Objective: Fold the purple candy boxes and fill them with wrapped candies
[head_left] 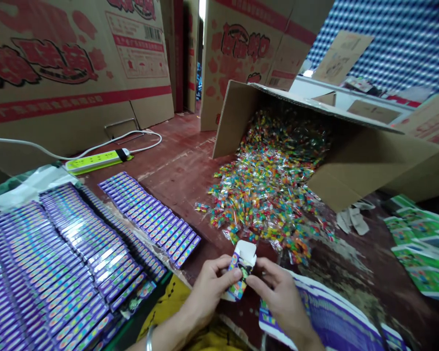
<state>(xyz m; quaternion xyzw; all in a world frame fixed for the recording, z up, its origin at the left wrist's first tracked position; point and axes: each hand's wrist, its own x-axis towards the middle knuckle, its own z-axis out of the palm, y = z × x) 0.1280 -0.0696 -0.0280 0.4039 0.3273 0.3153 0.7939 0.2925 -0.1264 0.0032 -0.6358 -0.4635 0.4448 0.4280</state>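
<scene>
Left hand (216,279) hides part of small box (246,256).

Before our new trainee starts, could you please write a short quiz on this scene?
1. True or false: the left hand holds a small box with an open flap.
2. The colourful packets spill from: A) a drawer; B) a carton; C) a bucket.
3. What colour is the cable near the power strip?

Key: 1. True. 2. B. 3. White.
</scene>
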